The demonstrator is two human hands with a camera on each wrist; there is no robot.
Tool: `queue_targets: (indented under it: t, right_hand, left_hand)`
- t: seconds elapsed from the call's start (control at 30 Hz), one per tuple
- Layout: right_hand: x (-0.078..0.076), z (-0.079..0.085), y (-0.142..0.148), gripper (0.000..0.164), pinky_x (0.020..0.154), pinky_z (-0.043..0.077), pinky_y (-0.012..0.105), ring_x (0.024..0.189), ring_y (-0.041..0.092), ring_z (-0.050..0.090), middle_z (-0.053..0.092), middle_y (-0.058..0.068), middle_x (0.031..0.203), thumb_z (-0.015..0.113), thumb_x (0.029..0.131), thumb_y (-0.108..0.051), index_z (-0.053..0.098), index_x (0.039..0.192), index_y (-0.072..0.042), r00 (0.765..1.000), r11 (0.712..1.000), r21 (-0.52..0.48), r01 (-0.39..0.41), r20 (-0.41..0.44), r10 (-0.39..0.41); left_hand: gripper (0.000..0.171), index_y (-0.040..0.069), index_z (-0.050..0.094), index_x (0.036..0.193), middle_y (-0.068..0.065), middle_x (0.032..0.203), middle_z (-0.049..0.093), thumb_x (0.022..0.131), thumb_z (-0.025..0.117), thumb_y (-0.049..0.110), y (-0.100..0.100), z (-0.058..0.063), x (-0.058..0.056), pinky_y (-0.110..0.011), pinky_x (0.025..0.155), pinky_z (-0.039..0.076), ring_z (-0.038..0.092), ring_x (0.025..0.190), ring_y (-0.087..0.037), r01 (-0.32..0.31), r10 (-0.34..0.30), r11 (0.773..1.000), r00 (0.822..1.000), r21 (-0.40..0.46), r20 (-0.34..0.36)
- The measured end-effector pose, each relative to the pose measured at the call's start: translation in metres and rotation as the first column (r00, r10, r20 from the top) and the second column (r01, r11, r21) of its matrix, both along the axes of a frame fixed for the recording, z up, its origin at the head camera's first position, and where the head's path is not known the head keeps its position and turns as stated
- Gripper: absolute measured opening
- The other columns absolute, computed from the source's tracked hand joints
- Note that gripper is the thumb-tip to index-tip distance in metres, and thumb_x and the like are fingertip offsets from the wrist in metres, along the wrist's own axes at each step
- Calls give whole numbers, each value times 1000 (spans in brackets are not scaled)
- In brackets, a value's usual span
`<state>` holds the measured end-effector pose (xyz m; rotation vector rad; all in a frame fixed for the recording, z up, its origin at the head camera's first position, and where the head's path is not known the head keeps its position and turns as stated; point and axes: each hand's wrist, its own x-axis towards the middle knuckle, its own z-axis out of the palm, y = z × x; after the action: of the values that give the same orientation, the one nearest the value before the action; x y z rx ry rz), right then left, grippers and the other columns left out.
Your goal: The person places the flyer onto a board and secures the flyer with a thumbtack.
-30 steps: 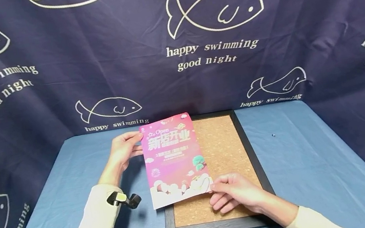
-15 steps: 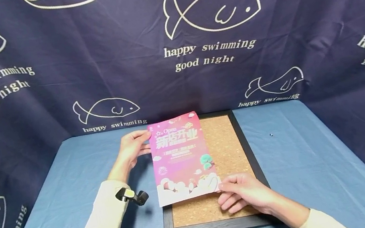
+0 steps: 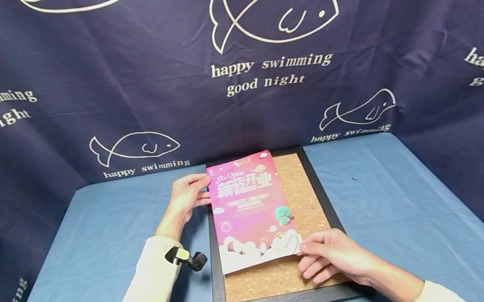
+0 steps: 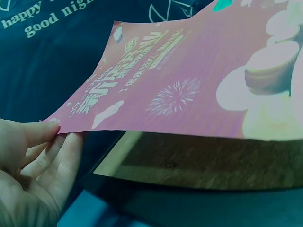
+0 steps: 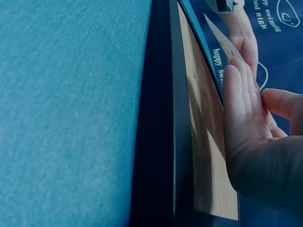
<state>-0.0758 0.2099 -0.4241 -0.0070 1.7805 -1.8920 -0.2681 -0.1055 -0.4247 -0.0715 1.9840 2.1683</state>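
A pink-purple printed poster (image 3: 253,214) hangs over a cork board (image 3: 306,199) with a black frame, covering the board's left and middle part. My left hand (image 3: 188,195) pinches the poster's upper left corner between thumb and fingers; in the left wrist view the sheet (image 4: 180,94) bends and stands above the cork. With thumb and fingers, my right hand (image 3: 331,257) pinches the lower right corner, low over the cork. In the right wrist view the sheet shows nearly edge-on beyond the fingers (image 5: 239,90).
The framed board lies on a blue cloth-covered table (image 3: 397,231). A tiny shiny object (image 3: 354,178) lies on the cloth right of it. A dark blue curtain (image 3: 189,74) with fish prints rises behind the table and at both sides.
Both hands have carried the poster to the right across the board. Its left edge, earlier past the frame's left side, now lies over the board. The grip is unchanged.
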Motion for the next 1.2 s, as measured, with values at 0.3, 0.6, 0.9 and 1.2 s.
queue_targets:
  t: [0.3, 0.6, 0.9, 1.2]
  right_hand:
    - [4, -1, 10, 35, 66, 62, 38, 77, 24, 74, 74, 19, 88, 61, 101, -20, 58, 111, 13, 1000, 1000, -15, 0, 18, 1]
    - [4, -4, 20, 34, 66, 62, 37, 77, 24, 74, 74, 18, 89, 59, 102, -20, 58, 112, 12, 1000, 1000, -16, 7, 17, -7]
    - [3, -6, 27, 38, 65, 62, 38, 77, 23, 74, 74, 18, 88, 60, 102, -21, 58, 113, 16, 1000, 1000, 9, 12, 9, -12]
    - [3, -6, 32, 33, 64, 62, 37, 76, 23, 74, 74, 18, 88, 60, 102, -20, 61, 110, 12, 999, 1000, 22, 17, 30, -17]
  left_hand:
    - [28, -8, 65, 119, -7, 93, 69, 96, 68, 8, 15, -7, -2, -32, 60, 61, 70, 59, -16, 20, -20, 1000, 1000, 0, 8]
    - [28, -8, 64, 120, -6, 84, 68, 97, 66, 9, 26, -9, -3, -32, 60, 61, 70, 59, -16, 51, -51, 998, 999, -32, 19]
    - [29, -8, 65, 121, -8, 87, 71, 97, 66, 9, 41, -11, -7, -31, 60, 61, 69, 58, -15, 84, -82, 995, 996, -53, 34]
    - [30, -6, 66, 122, -11, 87, 72, 97, 67, 10, 48, -14, -8, -31, 60, 61, 69, 58, -16, 82, -78, 992, 996, -94, 51]
